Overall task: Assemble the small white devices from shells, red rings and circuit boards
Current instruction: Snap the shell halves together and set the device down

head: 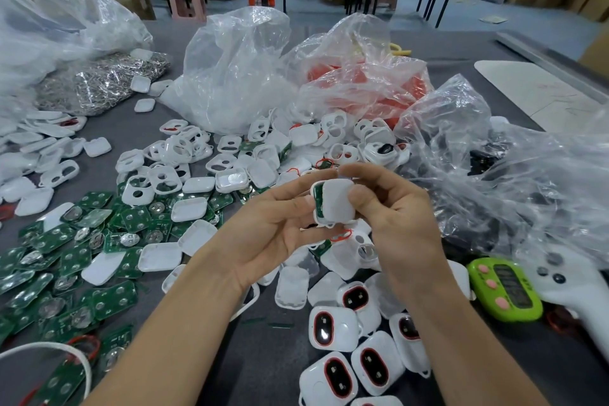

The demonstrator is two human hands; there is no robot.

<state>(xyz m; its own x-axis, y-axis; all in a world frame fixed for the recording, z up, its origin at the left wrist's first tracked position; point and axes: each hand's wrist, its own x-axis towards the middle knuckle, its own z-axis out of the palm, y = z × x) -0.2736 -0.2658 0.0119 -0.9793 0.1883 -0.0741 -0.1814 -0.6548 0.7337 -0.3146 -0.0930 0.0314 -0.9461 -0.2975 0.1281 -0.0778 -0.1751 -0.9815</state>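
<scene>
Both hands hold one small white device (336, 203) above the table's middle. Its white back shell sits tilted over a green circuit board that shows along its left edge. My left hand (273, 234) cradles the device from the left and below with curled fingers. My right hand (392, 208) pinches it from the right, thumb on the shell's face. Loose white shells (184, 158) lie behind the hands, green circuit boards (66, 260) spread at the left, and a loose red ring (341, 236) lies just under the hands. Several finished devices with red rings (333, 328) lie at the front right.
Clear plastic bags stand behind: one with white parts (237, 72), one with red rings (362, 86), one with dark parts (494, 158). A bag of metal pieces (102, 82) lies at the back left. A green timer (504, 290) and a white controller (566, 283) lie at the right.
</scene>
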